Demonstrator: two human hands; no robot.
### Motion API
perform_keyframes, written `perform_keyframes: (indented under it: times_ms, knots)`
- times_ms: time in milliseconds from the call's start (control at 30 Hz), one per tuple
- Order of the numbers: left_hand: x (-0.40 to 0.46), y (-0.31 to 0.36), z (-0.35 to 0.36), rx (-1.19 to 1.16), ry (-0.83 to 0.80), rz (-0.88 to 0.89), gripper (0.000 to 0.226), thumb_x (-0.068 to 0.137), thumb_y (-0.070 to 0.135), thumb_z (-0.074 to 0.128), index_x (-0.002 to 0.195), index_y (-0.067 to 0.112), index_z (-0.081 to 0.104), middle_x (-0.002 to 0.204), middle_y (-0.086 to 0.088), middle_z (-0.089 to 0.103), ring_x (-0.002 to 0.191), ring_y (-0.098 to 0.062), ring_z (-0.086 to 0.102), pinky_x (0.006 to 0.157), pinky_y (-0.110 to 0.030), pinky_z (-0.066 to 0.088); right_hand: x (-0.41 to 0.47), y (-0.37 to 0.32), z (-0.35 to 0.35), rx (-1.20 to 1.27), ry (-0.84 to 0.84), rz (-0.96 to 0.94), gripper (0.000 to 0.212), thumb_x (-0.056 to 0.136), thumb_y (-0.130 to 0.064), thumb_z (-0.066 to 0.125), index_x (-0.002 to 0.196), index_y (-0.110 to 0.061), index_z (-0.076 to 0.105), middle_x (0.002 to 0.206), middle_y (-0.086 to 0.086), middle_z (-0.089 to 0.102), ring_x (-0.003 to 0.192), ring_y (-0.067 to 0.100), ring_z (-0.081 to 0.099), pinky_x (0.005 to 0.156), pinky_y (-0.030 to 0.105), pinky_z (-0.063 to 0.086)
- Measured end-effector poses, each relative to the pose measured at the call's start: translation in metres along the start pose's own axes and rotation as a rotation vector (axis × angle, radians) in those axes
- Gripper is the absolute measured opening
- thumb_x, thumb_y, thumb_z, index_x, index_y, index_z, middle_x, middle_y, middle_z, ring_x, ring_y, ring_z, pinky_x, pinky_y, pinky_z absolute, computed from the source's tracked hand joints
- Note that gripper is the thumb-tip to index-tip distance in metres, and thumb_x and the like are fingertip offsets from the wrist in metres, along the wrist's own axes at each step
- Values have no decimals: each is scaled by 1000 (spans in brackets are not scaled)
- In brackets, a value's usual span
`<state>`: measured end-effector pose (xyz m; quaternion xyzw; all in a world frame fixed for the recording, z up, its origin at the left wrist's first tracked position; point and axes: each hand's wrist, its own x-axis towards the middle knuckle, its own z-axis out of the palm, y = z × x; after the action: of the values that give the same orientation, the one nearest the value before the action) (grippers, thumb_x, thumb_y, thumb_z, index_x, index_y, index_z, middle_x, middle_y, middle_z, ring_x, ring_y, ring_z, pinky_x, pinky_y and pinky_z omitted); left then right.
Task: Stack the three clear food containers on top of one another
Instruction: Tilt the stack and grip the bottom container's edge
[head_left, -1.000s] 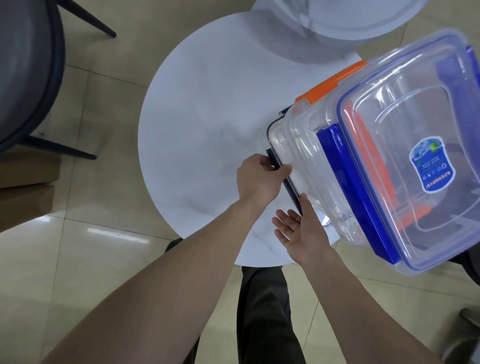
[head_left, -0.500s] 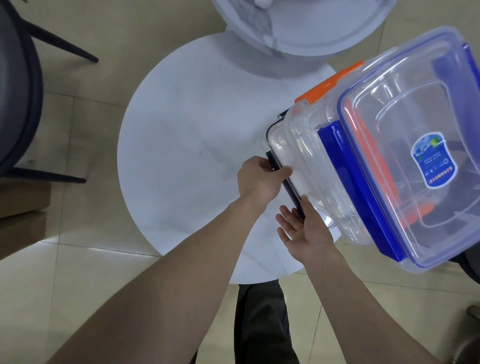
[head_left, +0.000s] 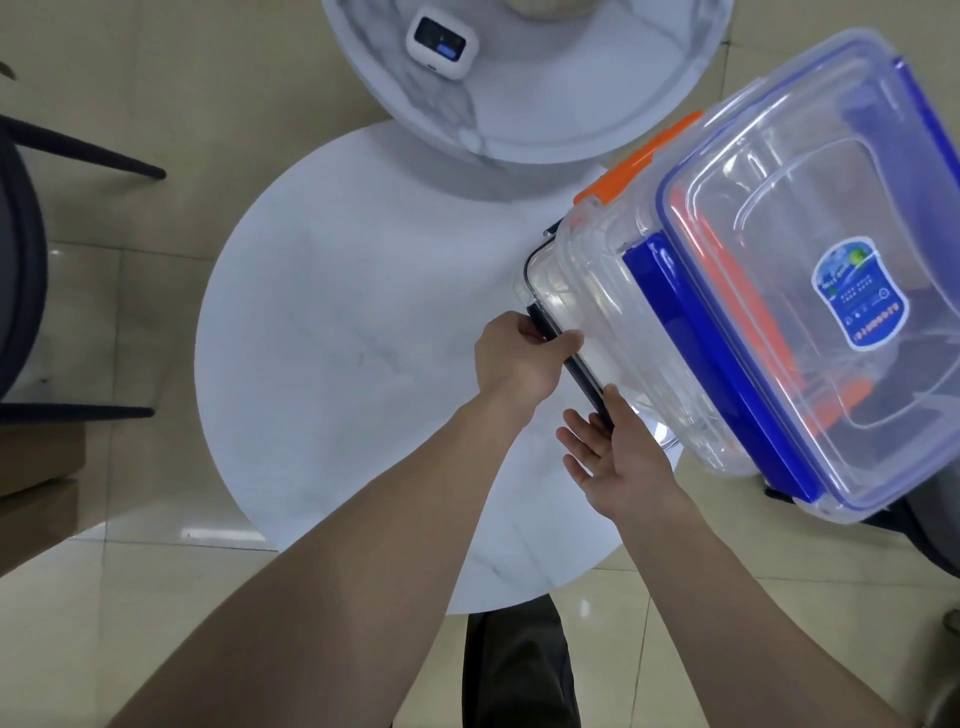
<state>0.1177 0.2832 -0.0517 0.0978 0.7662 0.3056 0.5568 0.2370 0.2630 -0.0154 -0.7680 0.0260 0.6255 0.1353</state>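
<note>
The three clear containers already stand one on another at the right edge of the round white tabletop (head_left: 337, 312): the black-rimmed bottom container (head_left: 545, 280) on the marble, the orange-latched middle container (head_left: 602, 244) on it, and the blue-lidded top container (head_left: 810, 291) above, looming large toward the camera.

The main risk, as I judge it, is the whole stack tipping or sliding off the right edge of the tabletop. The bottom container sits close to that edge, and part of the stack seems to reach past it, though the wide lens makes this hard to be sure of. A push or tug on the bottom rim alone could shift the base under the upper two and skew them, since nothing shows that the lids lock into the boxes above. Smooth plastic on smooth marble would slide readily.

The left hand (head_left: 519, 358) is closed on the dark rim of the bottom container at its near-left side, thumb over the top of the rim and fingers below. The right hand (head_left: 618, 452) lies flat and open-palmed against the same rim just toward the near edge, thumb resting on the rim, bracing rather than clasping. Both grips meet only the lowest box; the two upper containers sit above and to the right, untouched.
</note>
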Motion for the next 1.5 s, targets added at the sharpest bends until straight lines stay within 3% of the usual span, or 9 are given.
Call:
perform_keyframes:
  times_ms: [367, 567, 733, 1000, 1233, 1500]
  knots:
    - [18, 26, 9, 16, -4, 34, 35, 73, 29, 84, 90, 4, 67, 88, -14, 76, 84, -32, 74, 79, -49, 62, 10, -25, 8, -33, -3, -40, 55, 89, -52, 63, 126, -13, 57, 97, 2, 76, 91, 17, 71, 87, 37, 45]
    - [23, 35, 13, 22, -11, 37, 35, 73, 28, 84, 90, 4, 68, 88, -14, 76, 83, -33, 75, 79, -50, 62, 10, -33, 11, -48, -1, -52, 56, 88, -55, 63, 126, -14, 57, 96, 1, 76, 89, 16, 71, 74, 33, 46]
    - [25, 39, 15, 37, -16, 44, 37, 73, 30, 84, 93, 2, 68, 90, -16, 76, 84, -33, 75, 79, -50, 62, 10, -35, 12, -48, -2, -57, 58, 88, -56, 61, 127, -13, 56, 97, 1, 75, 90, 16, 70, 83, 36, 46]
    - [29, 47, 19, 52, -26, 57, 39, 74, 31, 83, 96, 3, 68, 92, -13, 76, 84, -32, 75, 78, -50, 62, 11, -40, 15, -19, -7, -64, 61, 87, -58, 62, 128, -13, 56, 98, 1, 76, 91, 17, 71, 83, 36, 47]
    - [31, 51, 21, 59, -49, 68, 42, 75, 33, 84, 97, 0, 68, 95, -17, 76, 86, -34, 75, 80, -51, 63, 13, -42, 16, -14, -12, -66, 62, 87, -60, 61, 129, -14, 57, 98, 0, 75, 90, 16, 71, 74, 34, 48]
    - [28, 47, 27, -45, -47, 23, 36, 80, 32, 81, 102, 10, 63, 88, -7, 73, 83, -33, 76, 81, -48, 63, 14, -41, 16, 34, -45, -70, 59, 88, -57, 61, 126, -13, 56, 104, 3, 74, 92, 19, 70, 79, 36, 50]
